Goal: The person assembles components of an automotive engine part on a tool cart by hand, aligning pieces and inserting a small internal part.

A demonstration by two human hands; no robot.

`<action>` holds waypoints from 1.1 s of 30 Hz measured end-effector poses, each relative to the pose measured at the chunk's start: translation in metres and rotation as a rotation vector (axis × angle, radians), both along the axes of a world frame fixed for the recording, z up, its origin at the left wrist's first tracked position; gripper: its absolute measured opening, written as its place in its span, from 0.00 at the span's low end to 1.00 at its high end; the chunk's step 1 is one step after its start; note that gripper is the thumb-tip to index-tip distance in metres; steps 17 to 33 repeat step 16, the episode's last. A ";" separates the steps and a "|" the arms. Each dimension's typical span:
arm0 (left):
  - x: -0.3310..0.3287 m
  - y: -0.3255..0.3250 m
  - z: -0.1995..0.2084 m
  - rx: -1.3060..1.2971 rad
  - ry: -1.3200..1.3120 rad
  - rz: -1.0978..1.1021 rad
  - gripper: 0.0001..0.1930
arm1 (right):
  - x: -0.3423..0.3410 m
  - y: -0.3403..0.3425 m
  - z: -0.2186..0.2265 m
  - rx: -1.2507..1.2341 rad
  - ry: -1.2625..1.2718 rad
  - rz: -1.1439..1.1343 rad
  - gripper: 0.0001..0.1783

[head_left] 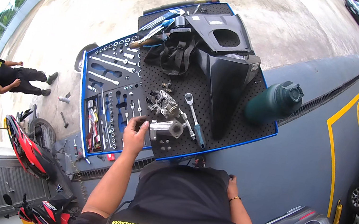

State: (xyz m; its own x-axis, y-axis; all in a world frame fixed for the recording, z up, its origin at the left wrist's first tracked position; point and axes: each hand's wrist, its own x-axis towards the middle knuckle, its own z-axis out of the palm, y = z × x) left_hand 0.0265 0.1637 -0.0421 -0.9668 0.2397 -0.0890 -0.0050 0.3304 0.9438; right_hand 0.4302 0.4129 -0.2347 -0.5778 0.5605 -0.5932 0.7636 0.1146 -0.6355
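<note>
Head view: my left grip (135, 134) clenched on metal cylinder part (166, 128), steadying it flat on tabletop (233, 136); ratchet (193, 118) just beyond, reachable; right grip (231, 187) low by waist, state unclear.

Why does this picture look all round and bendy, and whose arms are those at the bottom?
The picture comes from a small camera worn on a person's head, looking down. Its lens sees very wide, so straight lines curve near the edges. The arms belong to that person. The left hand reaches onto a tool cart with a blue rim and a black top full of holes, and its fingers touch a silvery metal engine part. The right hand is low by the dark shirt; I cannot tell if it holds anything. On the cart lie a long ratchet wrench, rows of sockets, a big black plastic cover and a dark green bottle. Another person stands far off on the left, near a red motorbike.
</note>
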 end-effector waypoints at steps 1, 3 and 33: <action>0.009 -0.003 0.000 0.084 -0.053 0.057 0.14 | -0.015 0.014 0.013 0.022 -0.166 0.129 0.22; 0.019 -0.001 0.001 0.218 -0.109 0.127 0.17 | -0.029 0.033 0.018 0.071 -0.324 0.282 0.23; 0.102 -0.036 0.014 -0.011 0.180 0.270 0.17 | 0.034 0.136 0.136 -0.182 0.257 0.148 0.16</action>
